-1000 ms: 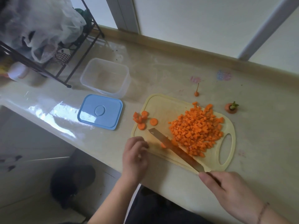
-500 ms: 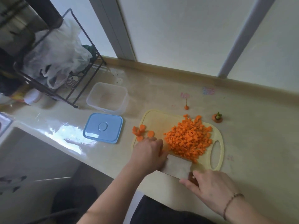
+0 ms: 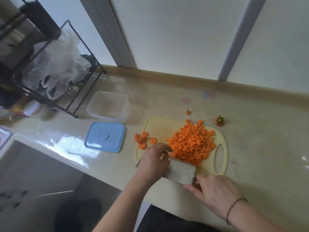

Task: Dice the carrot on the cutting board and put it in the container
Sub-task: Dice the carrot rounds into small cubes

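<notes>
A heap of diced carrot (image 3: 190, 143) covers the middle of the pale yellow cutting board (image 3: 155, 126). Several round carrot slices (image 3: 143, 139) lie at the board's left edge. My right hand (image 3: 215, 193) grips the brown handle of a cleaver (image 3: 181, 172), whose broad blade lies tilted against the near side of the heap. My left hand (image 3: 154, 159) rests on the blade's left part, fingers curved toward the dice. The clear plastic container (image 3: 108, 107) stands empty, left of and behind the board.
The container's blue lid (image 3: 105, 136) lies flat in front of it. A carrot top (image 3: 219, 121) and a thin carrot tip (image 3: 188, 111) lie on the counter behind the board. A black wire rack (image 3: 55, 77) with plastic bags stands at far left; a sink (image 3: 25, 164) lies below it.
The cleaver turned from a thin diagonal edge to a broad tilted face against the dice. My left hand moved from the board's near edge onto the blade. The camera tilted up.
</notes>
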The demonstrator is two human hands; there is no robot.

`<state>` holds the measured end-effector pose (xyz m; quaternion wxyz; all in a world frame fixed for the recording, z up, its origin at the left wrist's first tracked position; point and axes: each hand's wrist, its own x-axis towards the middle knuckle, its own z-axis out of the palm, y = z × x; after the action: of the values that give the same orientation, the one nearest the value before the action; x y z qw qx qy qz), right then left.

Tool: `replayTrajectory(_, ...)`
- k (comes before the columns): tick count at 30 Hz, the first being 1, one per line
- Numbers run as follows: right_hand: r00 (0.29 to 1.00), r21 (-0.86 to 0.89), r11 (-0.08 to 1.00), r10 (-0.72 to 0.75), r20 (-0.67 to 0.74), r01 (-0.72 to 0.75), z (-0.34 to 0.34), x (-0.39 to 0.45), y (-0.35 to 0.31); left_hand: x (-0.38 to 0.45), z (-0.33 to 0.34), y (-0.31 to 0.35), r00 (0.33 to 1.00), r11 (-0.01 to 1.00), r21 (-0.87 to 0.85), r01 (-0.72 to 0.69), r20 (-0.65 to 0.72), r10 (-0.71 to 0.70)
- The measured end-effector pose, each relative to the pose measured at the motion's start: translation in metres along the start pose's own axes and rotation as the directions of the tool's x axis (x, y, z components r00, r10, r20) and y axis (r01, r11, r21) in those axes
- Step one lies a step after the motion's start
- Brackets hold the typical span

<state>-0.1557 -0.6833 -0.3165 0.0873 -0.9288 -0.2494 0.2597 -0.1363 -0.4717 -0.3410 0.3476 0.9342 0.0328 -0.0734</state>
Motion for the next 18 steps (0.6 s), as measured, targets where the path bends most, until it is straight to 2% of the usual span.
replayTrajectory(4, 0.999, -0.026, 0.999, -0.044, -0.009, 0.043, 0.003, -0.005, 0.005, 0.018, -0.025, -0.016, 0.998, 0.994, 0.102, -0.028, -0.050, 0.034)
replayTrajectory(7, 0.999, -0.017, 0.999, -0.045, 0.023, 0.046, 0.002, -0.014, 0.006, 0.031, -0.043, -0.022, 0.998, 0.996, 0.082, 0.030, -0.053, -0.025)
replayTrajectory(9, 0.999, -0.016, 0.999, -0.046, 0.009, 0.046, 0.002, -0.020, 0.011, 0.037, -0.048, -0.024, 0.999, 0.995, 0.093, 0.048, 0.003, -0.049)
replayTrajectory(14, 0.999, -0.098, 0.994, 0.041, 0.030, -0.038, 0.000, -0.036, 0.038, 0.039, -0.030, -0.019, 0.958, 0.974, 0.187, -0.128, 0.278, 0.073)
replayTrajectory(16, 0.997, -0.149, 0.986, 0.077, 0.033, -0.071, -0.003, -0.047, 0.050, 0.040, -0.017, -0.021, 0.941, 0.971, 0.167, -0.169, 0.319, 0.109)
replayTrajectory(18, 0.995, -0.150, 0.984, 0.085, -0.044, -0.091, -0.002, -0.060, 0.065, 0.038, -0.007, -0.022, 0.937, 0.972, 0.133, -0.193, 0.318, 0.142)
